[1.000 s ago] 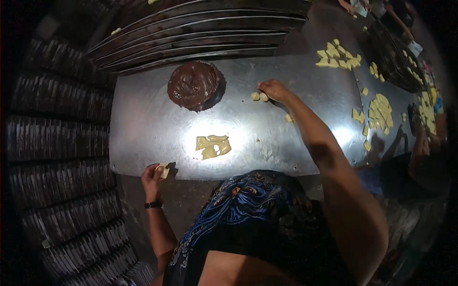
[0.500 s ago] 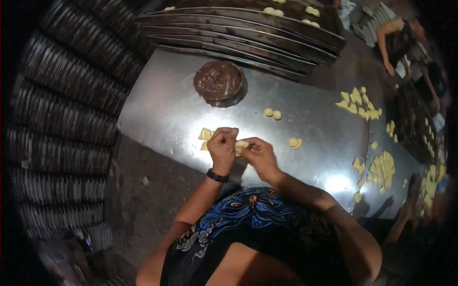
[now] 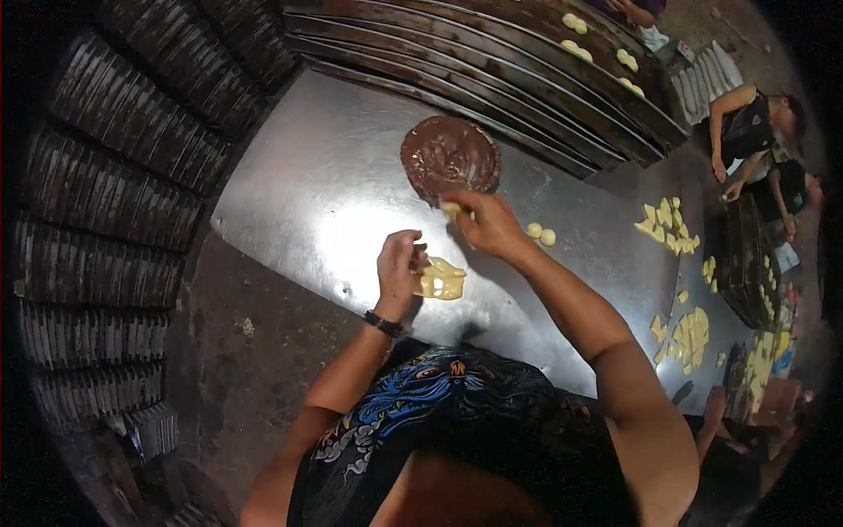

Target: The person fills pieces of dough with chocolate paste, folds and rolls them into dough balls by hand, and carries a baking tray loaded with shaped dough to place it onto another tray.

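One dough piece beside left grip

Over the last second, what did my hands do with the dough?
The right hand went from the two small balls to meet the left, then reached to the brown paste mound, pinching a dough bit. The left hand came from the table edge to the yellow dough pieces. Balls and mound stayed put.

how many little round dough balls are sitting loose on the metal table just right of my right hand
2 dough balls: one lies close beside the right hand, the other just right of it on the metal table. The hand or forearm may hide more.
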`<state>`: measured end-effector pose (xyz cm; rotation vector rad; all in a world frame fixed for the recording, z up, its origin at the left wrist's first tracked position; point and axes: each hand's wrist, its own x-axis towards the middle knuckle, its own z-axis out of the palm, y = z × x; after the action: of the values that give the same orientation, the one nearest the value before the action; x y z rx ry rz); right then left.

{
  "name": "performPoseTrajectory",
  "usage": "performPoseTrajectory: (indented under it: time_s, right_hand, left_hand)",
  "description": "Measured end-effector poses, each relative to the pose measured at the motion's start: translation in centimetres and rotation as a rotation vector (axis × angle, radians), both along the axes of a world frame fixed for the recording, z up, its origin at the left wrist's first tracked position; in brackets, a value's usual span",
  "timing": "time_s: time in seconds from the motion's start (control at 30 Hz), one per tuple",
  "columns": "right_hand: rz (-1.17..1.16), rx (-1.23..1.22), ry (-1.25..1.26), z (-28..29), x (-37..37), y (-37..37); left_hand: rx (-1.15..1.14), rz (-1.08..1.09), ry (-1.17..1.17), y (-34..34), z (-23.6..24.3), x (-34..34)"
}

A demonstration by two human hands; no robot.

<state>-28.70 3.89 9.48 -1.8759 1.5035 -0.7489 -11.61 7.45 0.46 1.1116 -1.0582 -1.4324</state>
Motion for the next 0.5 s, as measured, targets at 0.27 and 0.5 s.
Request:
performPoseTrajectory:
  time_s: [0.27, 0.5]
  right_hand:
    - [-0.007, -0.169, 0.198, -5.4, 1.7, -7.4]
    - [-0.125, 0.642, -0.857, -3.8, -2.5, -4.0]
  left_hand:
    - [0.167, 0.152, 0.241, -0.7, -0.6, 7.4]
    - [0.136, 0.094, 0.247, -2.1, 2.9, 6.3]
